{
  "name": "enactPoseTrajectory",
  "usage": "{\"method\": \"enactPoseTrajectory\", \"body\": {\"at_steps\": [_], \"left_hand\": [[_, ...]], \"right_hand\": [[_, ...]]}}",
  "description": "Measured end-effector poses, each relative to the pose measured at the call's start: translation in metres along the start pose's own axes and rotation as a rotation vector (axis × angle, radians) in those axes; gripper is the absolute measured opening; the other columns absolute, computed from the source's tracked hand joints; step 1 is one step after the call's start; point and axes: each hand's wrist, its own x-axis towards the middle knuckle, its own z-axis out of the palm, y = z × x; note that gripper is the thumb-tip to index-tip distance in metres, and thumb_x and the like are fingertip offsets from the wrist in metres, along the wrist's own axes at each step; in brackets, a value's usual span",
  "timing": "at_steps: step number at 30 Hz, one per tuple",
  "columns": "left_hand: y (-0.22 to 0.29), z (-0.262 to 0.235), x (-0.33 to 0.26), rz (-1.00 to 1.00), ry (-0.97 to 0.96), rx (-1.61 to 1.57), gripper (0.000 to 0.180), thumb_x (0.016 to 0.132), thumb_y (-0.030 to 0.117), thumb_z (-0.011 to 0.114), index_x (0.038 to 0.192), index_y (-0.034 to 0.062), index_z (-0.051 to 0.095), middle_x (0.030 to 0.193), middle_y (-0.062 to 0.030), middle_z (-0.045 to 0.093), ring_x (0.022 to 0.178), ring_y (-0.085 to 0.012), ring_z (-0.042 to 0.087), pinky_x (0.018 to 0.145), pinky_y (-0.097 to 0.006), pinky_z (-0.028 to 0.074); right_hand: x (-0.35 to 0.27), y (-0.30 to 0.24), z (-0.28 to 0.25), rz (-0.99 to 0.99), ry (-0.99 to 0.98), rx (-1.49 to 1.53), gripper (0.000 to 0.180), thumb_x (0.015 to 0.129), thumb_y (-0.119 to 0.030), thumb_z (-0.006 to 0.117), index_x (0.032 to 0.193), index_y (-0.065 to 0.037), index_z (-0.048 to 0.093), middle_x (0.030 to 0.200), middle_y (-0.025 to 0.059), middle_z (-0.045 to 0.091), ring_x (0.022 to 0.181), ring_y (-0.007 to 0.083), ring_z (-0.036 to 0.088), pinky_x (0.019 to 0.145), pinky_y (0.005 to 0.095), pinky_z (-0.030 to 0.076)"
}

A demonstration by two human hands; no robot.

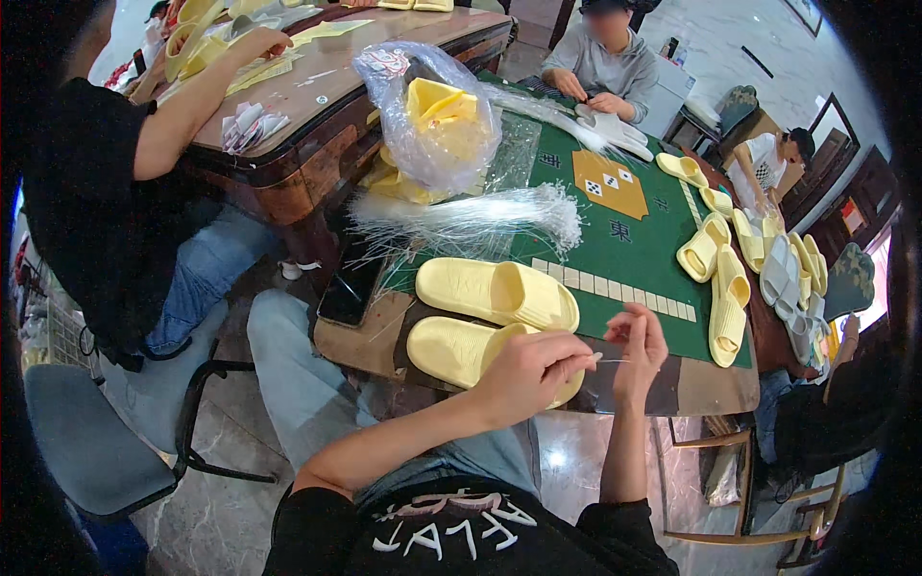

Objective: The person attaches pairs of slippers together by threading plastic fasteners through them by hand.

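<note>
My left hand is closed, its fingertips pinching the whitish end of a thin clear plastic strand. My right hand is raised beside it with the thumb and fingers drawn together at the strand's other end. Below my hands, a pair of pale yellow slippers lies side by side at the near table edge. The far slipper shows whole, while my left hand and wrist partly cover the near slipper. Behind them lies a bundle of similar clear strands with white ends.
A clear bag with yellow pieces stands behind the bundle. At the left table edge lies a black phone. A row of cream tiles crosses the green mat. More yellow slippers line the right. Co-workers sit around the tables.
</note>
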Motion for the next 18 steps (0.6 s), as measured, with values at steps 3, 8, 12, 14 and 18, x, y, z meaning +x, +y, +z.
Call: {"method": "enactPoseTrajectory", "body": {"at_steps": [3, 8, 12, 14, 18], "left_hand": [[0.016, -0.013, -0.004, -0.532, -0.397, -0.477, 0.015, 0.091, 0.01, 0.053, 0.087, -0.0002, 0.064, 0.068, 0.0017, 0.056, 0.062, -0.0038, 0.048, 0.057, -0.02, 0.04], [0.011, -0.014, -0.003, -0.615, -0.605, -0.283, 0.016, 0.09, 0.014, 0.054, 0.088, 0.0019, 0.065, 0.064, -0.0021, 0.058, 0.06, -0.008, 0.054, 0.056, -0.024, 0.043], [-0.012, -0.039, -0.005, -0.264, -0.249, 0.825, 0.011, 0.083, 0.014, 0.054, 0.083, 0.0084, 0.063, 0.073, -0.0108, 0.064, 0.063, -0.0284, 0.062, 0.056, -0.039, 0.049], [-0.025, -0.058, 0.003, -0.322, -0.074, 1.078, 0.011, 0.081, 0.014, 0.053, 0.081, 0.0099, 0.064, 0.073, -0.0106, 0.064, 0.063, -0.0288, 0.063, 0.054, -0.04, 0.049], [-0.076, -0.073, 0.008, -0.35, -0.188, 1.195, 0.013, 0.079, 0.017, 0.056, 0.074, 0.0112, 0.067, 0.069, -0.0118, 0.064, 0.063, -0.0289, 0.064, 0.054, -0.041, 0.048]], "right_hand": [[0.006, 0.018, 0.0, 0.136, -0.133, -0.11, 0.022, 0.094, -0.017, 0.049, 0.095, 0.001, 0.062, 0.08, 0.0038, 0.062, 0.067, 0.0088, 0.056, 0.061, 0.0222, 0.048], [0.005, 0.036, 0.013, 0.214, -0.276, -0.196, 0.018, 0.092, -0.012, 0.052, 0.095, 0.003, 0.062, 0.082, 0.004, 0.063, 0.07, 0.0084, 0.057, 0.063, 0.0221, 0.049], [0.015, 0.054, 0.007, 0.126, -0.191, -0.343, 0.018, 0.091, -0.009, 0.052, 0.099, 0.005, 0.061, 0.083, 0.0064, 0.065, 0.07, 0.0104, 0.059, 0.064, 0.0236, 0.05], [0.02, 0.059, 0.004, 0.163, -0.183, -0.294, 0.019, 0.091, -0.008, 0.052, 0.101, 0.004, 0.062, 0.086, 0.0077, 0.065, 0.07, 0.0117, 0.06, 0.064, 0.0247, 0.05], [0.024, 0.058, 0.007, 0.363, -0.213, -0.11, 0.024, 0.093, -0.013, 0.049, 0.106, 0.004, 0.061, 0.09, 0.0086, 0.066, 0.065, 0.0089, 0.058, 0.058, 0.0217, 0.049]]}}
